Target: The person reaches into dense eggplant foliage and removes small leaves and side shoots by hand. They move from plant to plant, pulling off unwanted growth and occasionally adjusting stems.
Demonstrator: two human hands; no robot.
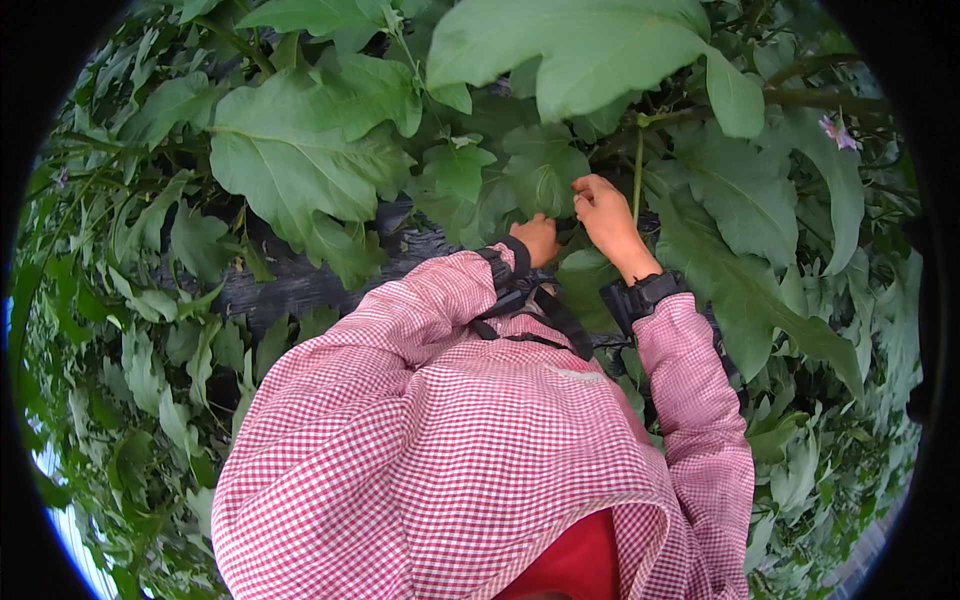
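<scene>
Both of my hands are in among the broad lobed leaves of an eggplant plant. My left hand [535, 240] is low beside a leaf [546, 171], its fingertips partly hidden by foliage; whether it holds anything I cannot tell. Just right of it and a little higher, my right hand [604, 214] has its fingers curled, with thumb and fingertips close together near that leaf's right edge. Nothing plain shows between them. A thin green stem [638, 176] hangs upright right beside my right hand. Black straps with devices are around both wrists, over checked sleeves.
A large leaf [585, 45] overhangs the hands from above, and another broad leaf [300, 150] spreads at left. A thick branch [810, 99] runs across the upper right, near a pale purple flower [838, 133]. Black plastic sheeting [292, 289] covers the ground at left.
</scene>
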